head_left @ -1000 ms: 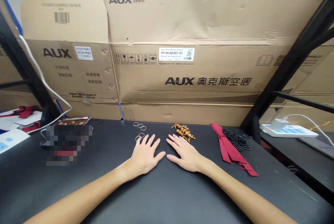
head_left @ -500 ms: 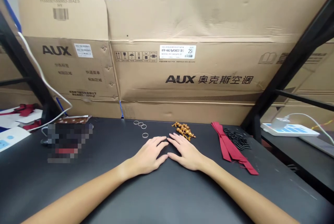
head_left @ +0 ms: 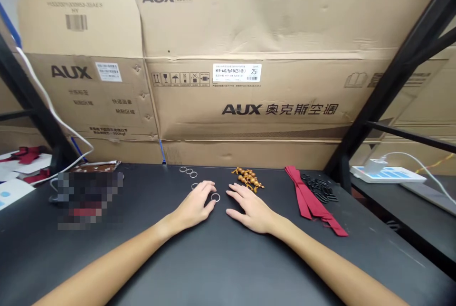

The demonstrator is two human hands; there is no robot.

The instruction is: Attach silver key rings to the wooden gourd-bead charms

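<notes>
My left hand [head_left: 194,207] rests on the black table [head_left: 228,263] with its fingers curled. Its thumb and forefinger pinch a small metal ring [head_left: 215,196] that lies against the tabletop. Another metal ring [head_left: 194,186] lies just behind that hand, and a row of three rings [head_left: 188,171] sits farther back. My right hand [head_left: 251,207] lies flat and open beside the left, fingers spread, holding nothing. A small heap of wooden gourd-shaped beads [head_left: 247,178] is just beyond its fingertips.
Red ribbon strips [head_left: 311,201] and a pile of black rings [head_left: 318,187] lie to the right. AUX cardboard boxes [head_left: 249,82] wall off the back. Black shelf posts [head_left: 384,92] stand at right, with a white power strip [head_left: 386,174] beyond. A blurred item [head_left: 87,196] sits at left.
My left hand slid right to meet the right, then drew back and curled its fingers. One ring now sits to the right of where it lay, at the left fingertips. The right hand barely moved.
</notes>
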